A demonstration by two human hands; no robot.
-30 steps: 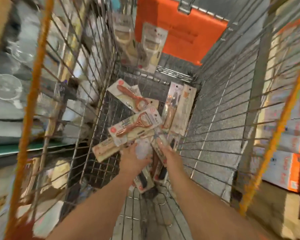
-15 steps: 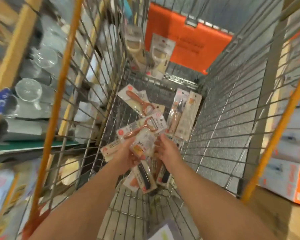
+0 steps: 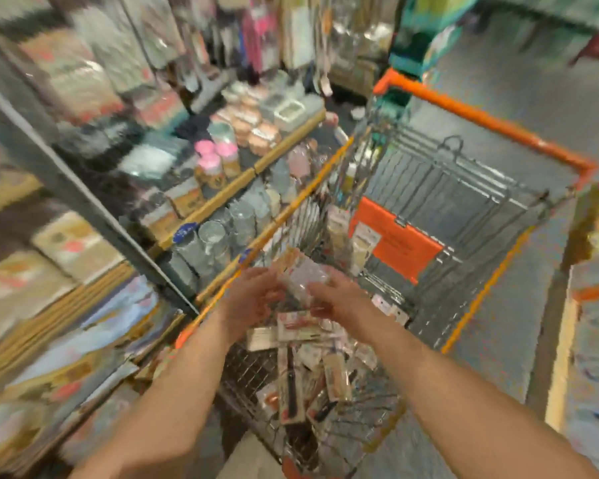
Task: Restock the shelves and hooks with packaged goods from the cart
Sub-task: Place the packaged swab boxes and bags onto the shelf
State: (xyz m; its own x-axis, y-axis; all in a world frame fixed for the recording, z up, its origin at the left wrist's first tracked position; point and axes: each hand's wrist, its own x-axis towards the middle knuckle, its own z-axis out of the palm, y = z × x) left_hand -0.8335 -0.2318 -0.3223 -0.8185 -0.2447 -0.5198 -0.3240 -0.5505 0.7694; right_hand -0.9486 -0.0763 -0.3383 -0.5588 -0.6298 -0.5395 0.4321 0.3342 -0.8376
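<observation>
Above the near end of the orange-rimmed wire cart (image 3: 484,119), left hand (image 3: 253,302) and right hand (image 3: 339,299) grip a blurred clear-plastic packet (image 3: 303,271); next, I judge, finding its hook on the left shelves (image 3: 242,181).

Cart (image 3: 440,188): bare grey metal wire, with glossy orange plastic rim trim and a smooth orange plastic flap (image 3: 395,243). Packet (image 3: 303,276) between my hands: clear glossy plastic over printed card. Packets (image 3: 312,368) in the cart: printed card backs under shiny film. Tumblers (image 3: 218,236) on my left: clear glass. Shelf edge (image 3: 222,198): matt tan strip. Floor (image 3: 519,98): dull grey, speckled.
</observation>
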